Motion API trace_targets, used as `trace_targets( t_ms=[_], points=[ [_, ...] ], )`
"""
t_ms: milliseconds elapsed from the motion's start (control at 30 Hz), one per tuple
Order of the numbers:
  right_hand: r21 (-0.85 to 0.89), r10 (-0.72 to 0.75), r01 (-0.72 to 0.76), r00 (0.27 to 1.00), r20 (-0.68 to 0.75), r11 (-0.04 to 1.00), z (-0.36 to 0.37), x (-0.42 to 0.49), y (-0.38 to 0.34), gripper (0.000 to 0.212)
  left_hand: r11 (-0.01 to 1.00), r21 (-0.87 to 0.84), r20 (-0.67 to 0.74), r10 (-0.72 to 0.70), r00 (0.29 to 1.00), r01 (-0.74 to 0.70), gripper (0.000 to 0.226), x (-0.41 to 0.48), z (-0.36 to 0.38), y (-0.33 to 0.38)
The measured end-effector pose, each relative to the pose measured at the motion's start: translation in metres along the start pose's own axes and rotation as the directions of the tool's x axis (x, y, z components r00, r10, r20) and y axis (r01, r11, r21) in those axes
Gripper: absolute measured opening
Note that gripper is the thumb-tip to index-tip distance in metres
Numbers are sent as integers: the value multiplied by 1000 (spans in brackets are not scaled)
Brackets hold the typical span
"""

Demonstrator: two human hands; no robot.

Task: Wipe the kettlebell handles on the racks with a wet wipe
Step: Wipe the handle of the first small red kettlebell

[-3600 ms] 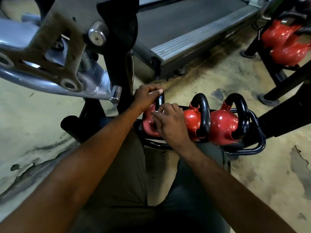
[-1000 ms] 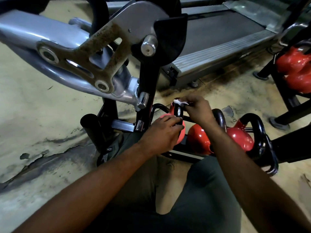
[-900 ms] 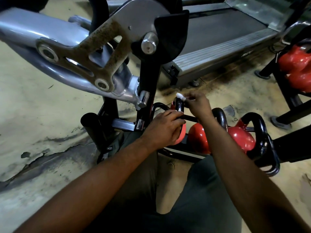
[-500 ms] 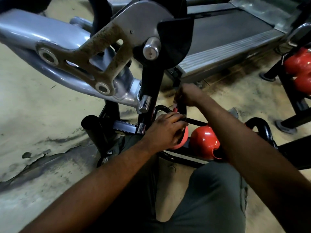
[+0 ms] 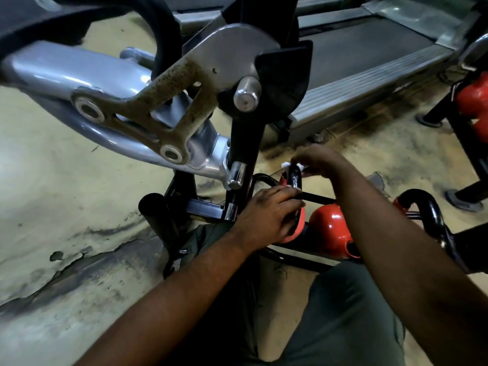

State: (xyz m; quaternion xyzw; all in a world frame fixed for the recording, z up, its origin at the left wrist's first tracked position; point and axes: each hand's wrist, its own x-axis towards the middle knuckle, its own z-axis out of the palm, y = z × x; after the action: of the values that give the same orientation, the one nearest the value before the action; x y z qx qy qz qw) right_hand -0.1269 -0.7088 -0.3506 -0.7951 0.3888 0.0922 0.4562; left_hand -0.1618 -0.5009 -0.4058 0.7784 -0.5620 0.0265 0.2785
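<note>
Left hand point(image 5: 266, 215) steadies kettlebell point(image 5: 297, 223); right hand point(image 5: 320, 165) pinches wipe point(image 5: 286, 164) on handle point(image 5: 295, 178).

dim indoor light, glare on grey machine arm point(image 5: 79, 72), wide-angle bending at edges, slight motion blur

Our left hand point(image 5: 266, 216) curls palm-down, fingers bent in a grip. Our right hand point(image 5: 318, 163) reaches further forward, fingers pinched together. Both forearms are bare, angled inward.

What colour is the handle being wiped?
Black, with wet shine, on the handle in the head view.
</note>
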Motion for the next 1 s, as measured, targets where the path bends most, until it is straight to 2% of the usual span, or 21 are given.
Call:
trace_targets(
  t_ms=[67, 133, 200, 267, 300, 333, 367, 400, 433, 467, 533, 600, 633, 700, 767, 833, 933, 967, 1000],
  points=[
    [293, 12, -12, 1000, 1, 956, 11, -13, 17, 4, 1000, -16, -21, -16, 1000, 16, 39, -3, -2, -6],
    [526, 19, -4, 1000, -23, 851, 25, -30, 32, 8, 1000, -22, -33, -11, 999, 10, 37, -9, 1, -10],
    [671, 31, 12, 998, -52, 742, 31, -48, 48, 15, 1000, -26, -37, 6, 999, -7, 37, -11, 5, -6],
    [672, -14, 94, 992, -124, 734, 31, -68, 57, 16, 1000, -18, -16, 15, 1000, -16, 41, -11, 8, 1],
    [599, -58, 169, 978, -200, 783, 28, -74, 60, 14, 1000, -16, -6, 16, 1000, -16, 43, -12, 9, 4],
    [439, -130, 254, 947, -294, 862, 25, -74, 59, 13, 1000, -13, -1, 14, 1000, -14, 44, -12, 8, 6],
    [196, -247, 332, 899, -361, 923, 22, -69, 55, 15, 1000, -6, -2, 11, 1000, -11, 45, -13, 6, 6],
    [-70, -382, 383, 852, -357, 921, 18, -61, 45, 16, 1000, -2, -10, 10, 1000, -10, 45, -13, 4, 4],
    [-263, -475, 408, 832, -286, 874, 18, -52, 33, 13, 1000, 0, -20, 10, 1000, -10, 44, -15, 2, 3],
    [-396, -504, 408, 846, -175, 823, 19, -41, 21, 9, 1000, -3, -24, 11, 1000, -11, 43, -16, 2, 2],
    [-590, -390, 321, 921, 11, 741, 21, -13, 5, 16, 1000, -4, 2, 18, 1000, -18, 43, -19, 3, 3],
    [-627, -231, 213, 971, 53, 749, 19, 5, -3, 18, 1000, 8, 29, 19, 999, -19, 44, -19, 4, 5],
    [-556, -175, 162, 984, 30, 815, 17, 8, -4, 15, 1000, 17, 35, 17, 999, -18, 45, -18, 4, 5],
    [-232, -45, 44, 999, 1, 972, 12, 1, 1, 4, 1000, 19, 36, 11, 999, -12, 46, -16, 2, 6],
    [92, 13, -13, 1000, 9, 996, 7, -9, 12, 17, 1000, 2, 25, 4, 1000, -4, 47, -15, 1, 6],
    [272, 25, -36, 999, 45, 962, 5, -21, 23, 18, 1000, 4, -5, 4, 1000, -4, 45, -16, 1, 5],
    [359, -28, 14, 999, 35, 933, -1, -36, 28, 13, 1000, 16, -25, 22, 999, -21, 43, -16, 0, 1],
    [333, -75, 69, 997, 5, 941, -5, -40, 25, 6, 999, 22, -19, 29, 999, -29, 43, -16, 1, 1],
    [206, -136, 141, 990, -36, 968, -8, -39, 22, 5, 999, 28, -10, 37, 999, -37, 44, -15, 2, 3]
  ],
)
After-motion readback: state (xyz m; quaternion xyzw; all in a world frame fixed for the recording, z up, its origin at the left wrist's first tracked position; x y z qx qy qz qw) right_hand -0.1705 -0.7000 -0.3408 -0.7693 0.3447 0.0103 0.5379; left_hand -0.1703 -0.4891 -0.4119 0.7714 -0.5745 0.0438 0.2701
